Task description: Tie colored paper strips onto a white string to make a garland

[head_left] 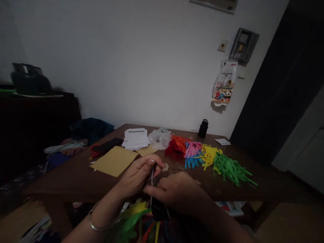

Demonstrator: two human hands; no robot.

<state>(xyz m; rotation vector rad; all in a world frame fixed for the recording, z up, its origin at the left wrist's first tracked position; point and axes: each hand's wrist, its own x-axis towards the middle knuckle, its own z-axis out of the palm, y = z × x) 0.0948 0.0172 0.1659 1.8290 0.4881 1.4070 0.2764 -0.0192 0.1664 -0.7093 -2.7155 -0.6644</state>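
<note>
Dark wooden table (76,179), white wall (126,60), dim room.

Dim indoor view, underexposed. Wall (141,67) palest, evenly grey; left corner and doorway (286,84) near black. Paper strips (210,155) keep their colour. Hands soft with slight blur. Wide-angle bending at edges; grainy shadows beneath table (76,182).

Dark brown wooden table (76,179). On top: brown envelope (115,161), stack of white papers (136,138), clear plastic bag (160,137), black phone (107,145), small black bottle (203,128), white card (223,141). Toward the right, heaps of paper strips: red-orange (176,146), pink (192,148), blue (192,163), yellow (209,154), green (231,169).
</note>
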